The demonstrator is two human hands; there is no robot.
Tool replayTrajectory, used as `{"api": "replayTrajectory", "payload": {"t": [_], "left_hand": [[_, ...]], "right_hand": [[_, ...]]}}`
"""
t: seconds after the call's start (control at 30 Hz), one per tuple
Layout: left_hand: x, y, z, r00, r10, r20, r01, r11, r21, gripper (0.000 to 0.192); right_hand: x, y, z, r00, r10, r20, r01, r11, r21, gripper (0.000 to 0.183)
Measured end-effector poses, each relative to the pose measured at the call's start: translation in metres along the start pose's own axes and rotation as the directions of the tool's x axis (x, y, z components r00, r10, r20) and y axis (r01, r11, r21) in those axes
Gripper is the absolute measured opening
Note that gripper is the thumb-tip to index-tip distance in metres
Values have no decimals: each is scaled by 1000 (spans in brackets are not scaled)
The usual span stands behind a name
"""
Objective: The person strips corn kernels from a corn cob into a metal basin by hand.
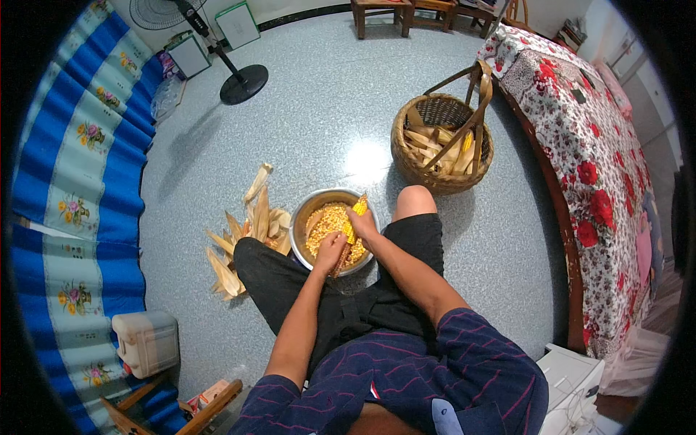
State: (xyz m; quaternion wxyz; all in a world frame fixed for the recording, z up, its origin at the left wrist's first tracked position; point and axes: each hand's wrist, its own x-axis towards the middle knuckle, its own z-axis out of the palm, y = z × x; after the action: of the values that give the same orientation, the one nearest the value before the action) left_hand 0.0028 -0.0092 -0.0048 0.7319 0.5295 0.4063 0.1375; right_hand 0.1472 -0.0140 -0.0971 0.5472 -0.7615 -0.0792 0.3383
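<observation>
My right hand point(363, 224) is closed around the upper part of a yellow ear of corn point(360, 205), held at a slant over a metal basin point(294, 231). Lower down, my left hand point(330, 252) grips the same corn with its fingers against the kernels. Below the fingers shows a reddish-brown bare cob point(342, 261); whether it is the ear's stripped end or a separate cob, I cannot tell. Loose corn kernels point(325, 218) cover the basin's bottom. The basin stands on the floor between my legs.
Dry corn husks point(261, 217) lie left of the basin. Ahead to the right stands a wicker basket point(441, 182) of husked and unhusked ears. A fan base point(243, 84), a plastic container point(145, 343), a bed point(592, 179) and wooden stools point(381, 12) surround the floor.
</observation>
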Motion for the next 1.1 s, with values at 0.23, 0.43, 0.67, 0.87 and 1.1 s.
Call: {"api": "replayTrajectory", "payload": {"t": [0.23, 0.43, 0.67, 0.87, 1.1], "left_hand": [[4, -11, -5, 994, 105, 11, -104, 954, 281, 30], [21, -34, -19, 966, 249, 66, -255, 884, 392, 29], [35, -62, -44, 954, 251, -163, -237, 967, 97, 29], [-4, 11, 8, 1000, 31, 5, -31, 960, 280, 28], [2, 5, -5, 1000, 1, 29, -8, 970, 244, 29]], "right_hand": [[-11, -15, -12, 981, 100, 166, -99, 995, -14, 83], [-12, -20, -13, 982, 108, 152, -104, 994, -31, 81], [-9, -17, 14, 996, 14, 89, -11, 999, -33, 58], [0, -1, -15, 987, 60, 149, -54, 997, -49, 78], [-5, -8, -10, 988, 8, 152, -2, 999, -38, 71]]}}
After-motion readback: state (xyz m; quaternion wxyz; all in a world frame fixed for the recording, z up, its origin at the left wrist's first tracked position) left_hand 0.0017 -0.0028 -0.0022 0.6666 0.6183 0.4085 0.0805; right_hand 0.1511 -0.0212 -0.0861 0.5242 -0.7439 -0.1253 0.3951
